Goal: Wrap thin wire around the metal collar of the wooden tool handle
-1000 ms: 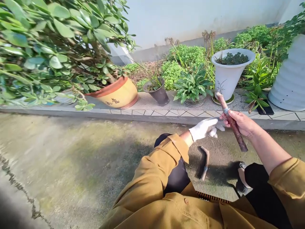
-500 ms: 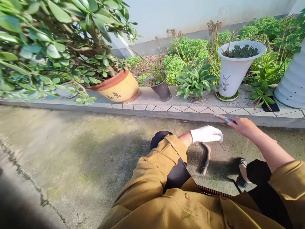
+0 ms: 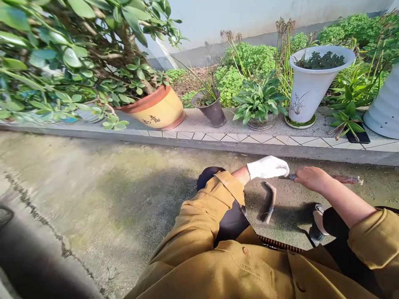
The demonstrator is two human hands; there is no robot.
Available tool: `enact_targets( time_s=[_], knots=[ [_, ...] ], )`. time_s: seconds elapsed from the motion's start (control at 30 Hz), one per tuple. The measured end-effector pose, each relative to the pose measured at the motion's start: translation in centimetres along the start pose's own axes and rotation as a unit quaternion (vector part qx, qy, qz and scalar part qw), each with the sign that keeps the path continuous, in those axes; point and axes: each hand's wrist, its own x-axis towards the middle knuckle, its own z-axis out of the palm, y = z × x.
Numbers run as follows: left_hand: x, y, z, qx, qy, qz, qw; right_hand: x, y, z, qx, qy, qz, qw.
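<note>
My left hand (image 3: 268,167), in a white glove, is closed with its fingertips pointing right. What it pinches, if anything, is too small to make out. Close beside it my bare right hand (image 3: 311,179) is wrapped round a brownish stick (image 3: 344,179). The stick's frayed pale end sticks out to the right, and a grey-blue wrapped part shows on the side facing the glove. Below my left hand a bent brown stick (image 3: 272,201) with a similar wrapping lies on the concrete. Thin strands, perhaps wire, lie to its left.
A low tiled ledge (image 3: 218,136) runs across ahead. On it stand a yellow pot (image 3: 156,112) tilting in view, a dark pot (image 3: 213,115), a leafy plant (image 3: 260,101), a tall white pot (image 3: 308,89) and a dark phone-like slab (image 3: 358,136). Cracked concrete (image 3: 109,199) spreads left.
My right hand has moved down and turned the stick; its pale end pointed left before and now points right. The wrapped part has come close to my gloved left hand.
</note>
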Motion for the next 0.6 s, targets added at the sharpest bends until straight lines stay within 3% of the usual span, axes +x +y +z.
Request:
enact_targets(
  time_s=[0.1,0.2,0.27,0.37,0.47,0.53,0.6],
  knots=[
    [0.0,0.0,-1.0,-0.006,0.001,-0.015,1.000,-1.5,-0.1,-0.6,0.062,-0.081,-0.104,0.989],
    [0.1,0.0,-0.8,-0.063,0.003,-0.030,0.998,-3.1,1.4,-1.9,0.251,-0.142,-0.251,0.924],
    [0.3,0.0,-0.3,-0.104,0.024,-0.044,0.993,-3.7,2.7,-2.5,0.370,-0.061,-0.217,0.901],
    [0.5,-0.3,0.7,-0.136,0.048,-0.065,0.987,-3.6,4.2,-2.7,0.476,0.090,-0.098,0.869],
    [0.7,-0.9,1.5,-0.160,0.014,-0.067,0.985,-2.8,4.7,-2.4,0.501,0.146,-0.074,0.850],
    [0.7,-1.3,2.1,-0.185,-0.023,-0.055,0.981,-2.1,4.6,-2.2,0.438,0.166,-0.039,0.883],
    [0.7,-1.5,2.6,-0.220,-0.042,-0.049,0.973,-1.3,4.6,-1.9,0.300,0.193,0.046,0.933]
  ],
)
